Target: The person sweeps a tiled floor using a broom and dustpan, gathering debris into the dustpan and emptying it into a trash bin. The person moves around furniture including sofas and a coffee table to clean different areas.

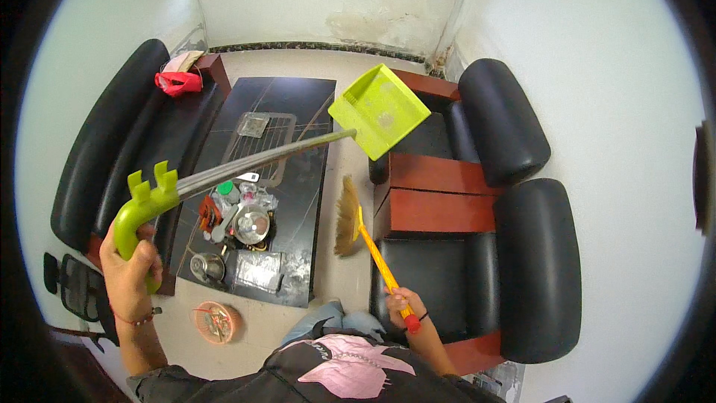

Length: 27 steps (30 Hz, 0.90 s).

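Note:
My left hand (131, 268) is closed around the green plastic handle of a long-handled dustpan (386, 109). Its metal pole slants over the coffee table, and the lime-green pan is raised above the gap between the table and the armchairs, with greyish smudges inside. In my right hand (400, 305) is the yellow handle of a broom (383, 263), gripped near its red end cap. The broom's tan bristles (348, 218) hang over or rest on the floor between the table and the chairs; contact cannot be told.
A black coffee table (296, 190) bears a kettle (207, 267), a metal bowl (250, 224) and a tray. Left stands a black sofa (112, 151) with a red bag (179, 83); right, black armchairs (430, 268) with reddish wooden arms. A pink waste basket (238, 324) stands near my legs.

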Tool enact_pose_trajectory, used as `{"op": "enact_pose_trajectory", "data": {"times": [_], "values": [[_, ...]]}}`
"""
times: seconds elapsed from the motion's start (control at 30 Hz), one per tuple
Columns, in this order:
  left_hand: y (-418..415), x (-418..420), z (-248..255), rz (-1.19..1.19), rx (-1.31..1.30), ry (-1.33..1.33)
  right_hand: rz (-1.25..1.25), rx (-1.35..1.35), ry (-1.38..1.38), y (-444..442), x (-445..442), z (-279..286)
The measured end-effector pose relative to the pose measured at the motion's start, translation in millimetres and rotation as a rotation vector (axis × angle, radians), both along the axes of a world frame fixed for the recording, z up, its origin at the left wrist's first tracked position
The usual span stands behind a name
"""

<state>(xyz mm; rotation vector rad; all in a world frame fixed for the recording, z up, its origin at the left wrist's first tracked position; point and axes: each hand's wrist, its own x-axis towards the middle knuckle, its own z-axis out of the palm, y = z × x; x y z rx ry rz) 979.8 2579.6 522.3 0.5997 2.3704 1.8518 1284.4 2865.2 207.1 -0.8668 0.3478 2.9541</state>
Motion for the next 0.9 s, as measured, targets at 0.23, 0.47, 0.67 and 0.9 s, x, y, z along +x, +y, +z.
{"op": "enact_pose_trajectory", "data": {"times": [0.23,0.47,0.67,0.9], "values": [[157,-104,-15,-0.04,0.018,0.057,0.041,-0.024,-0.075,122,-85,0],[262,-166,-26,0.099,0.017,-0.043,0.14,-0.106,-0.03,266,-168,-27],[343,-221,-37,0.18,0.06,-0.022,0.189,-0.052,-0.023,358,-245,-24],[480,-363,-39,0.091,-0.024,-0.037,0.167,0.001,0.013,475,-380,-32]]}}
